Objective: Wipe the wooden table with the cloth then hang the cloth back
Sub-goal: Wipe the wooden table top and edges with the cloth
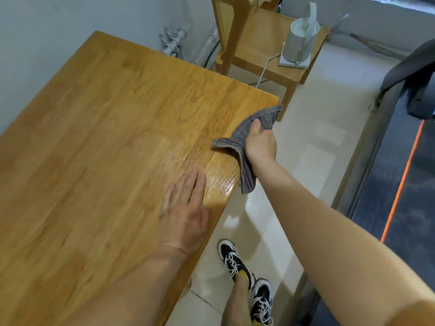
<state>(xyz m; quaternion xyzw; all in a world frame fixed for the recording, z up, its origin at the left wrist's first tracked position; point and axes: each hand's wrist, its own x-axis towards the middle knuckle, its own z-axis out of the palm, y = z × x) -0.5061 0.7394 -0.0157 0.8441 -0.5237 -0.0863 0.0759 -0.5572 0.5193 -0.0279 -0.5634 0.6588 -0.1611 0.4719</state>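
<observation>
Right hand (260, 147) grips bunched cloth (242, 140) at bench (106, 109) edge; left hand (183, 208) flat, splayed, empty; risk: loose tail drags off edge, wet streak left unwiped.

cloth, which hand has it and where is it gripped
The right hand holds the grey cloth, bunched around its middle, ends hanging loose. The left hand rests flat on the wooden table, holding nothing.

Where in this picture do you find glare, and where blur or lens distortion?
Head view: glare on the wooden table at its rounded near edge, beside the left hand; the left hand's fingers look motion-blurred; the right hand gripping the cloth is sharper; wide-angle bending skews the table edges.
</observation>
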